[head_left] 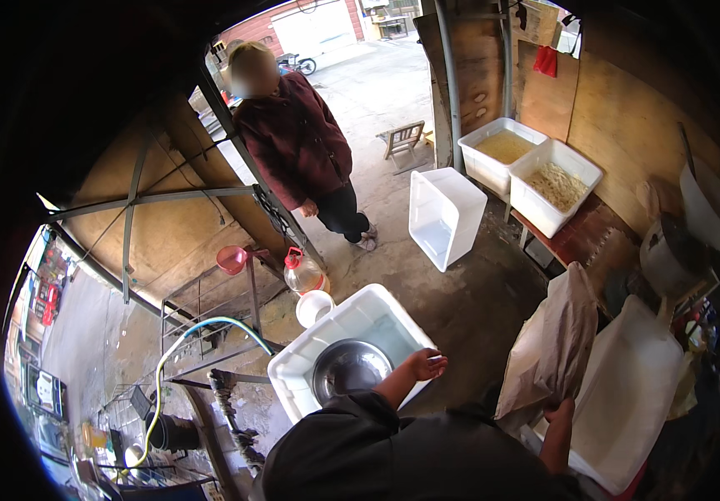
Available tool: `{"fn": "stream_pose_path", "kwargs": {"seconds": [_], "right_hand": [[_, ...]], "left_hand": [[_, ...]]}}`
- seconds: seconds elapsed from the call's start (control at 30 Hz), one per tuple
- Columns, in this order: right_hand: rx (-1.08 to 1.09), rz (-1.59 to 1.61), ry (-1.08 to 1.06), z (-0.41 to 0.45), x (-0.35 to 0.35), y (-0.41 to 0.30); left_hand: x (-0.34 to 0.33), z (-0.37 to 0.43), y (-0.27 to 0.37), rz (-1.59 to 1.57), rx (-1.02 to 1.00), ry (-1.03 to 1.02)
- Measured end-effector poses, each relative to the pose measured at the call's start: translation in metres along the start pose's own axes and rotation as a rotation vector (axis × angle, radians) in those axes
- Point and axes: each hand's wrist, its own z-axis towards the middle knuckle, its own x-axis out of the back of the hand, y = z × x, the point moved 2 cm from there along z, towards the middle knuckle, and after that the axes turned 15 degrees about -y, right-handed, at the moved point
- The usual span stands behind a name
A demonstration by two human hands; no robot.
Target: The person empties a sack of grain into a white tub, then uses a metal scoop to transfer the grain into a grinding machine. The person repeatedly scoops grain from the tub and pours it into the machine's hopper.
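My left hand (pixel 427 364) is over the right rim of a large white plastic tub (pixel 291 369), with its fingers curled around a small whitish thing that I cannot make out. In that tub, which holds water, a round stainless steel basin (pixel 375 357) rests near my body. At the right, my right hand (pixel 560 410) grips the lower part of a pale, creased sack (pixel 554 338). The sack stands against the near side of another white tub (pixel 623 388); the sack's contents are hidden.
A person (pixel 300 144) stands at the doorway. An upright-tilted white tub (pixel 450 213) is on the floor. Two tubs of food-like material, one yellowish (pixel 504 147), one pale and lumpy (pixel 554 185), stand at the right wall. A hose (pixel 159 376), metal rack (pixel 253 294) and jug (pixel 302 275) are left.
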Motion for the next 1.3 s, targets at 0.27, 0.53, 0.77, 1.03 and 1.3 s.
{"fn": "stream_pose_path", "kwargs": {"seconds": [0.27, 0.53, 0.77, 1.03, 1.3], "right_hand": [[-0.001, -0.032, -0.050, 0.123, -0.068, -0.118], [0.043, -0.031, -0.153, 0.157, -0.116, -0.179], [0.062, 0.042, -0.204, 0.199, -0.133, -0.215], [0.320, -0.001, -0.582, 0.268, -0.197, -0.269], [0.543, -0.347, 0.350, 0.282, -0.340, -0.299]], "left_hand": [[-0.107, 0.080, 0.067, 0.083, -0.159, 0.099], [-0.172, 0.188, 0.085, 0.097, -0.066, 0.085], [-0.253, 0.258, 0.129, 0.182, -0.057, 0.029], [-0.392, 0.376, 0.192, 0.460, 0.160, -0.302], [-0.536, 0.478, 0.216, 0.766, 0.257, -0.327]]}}
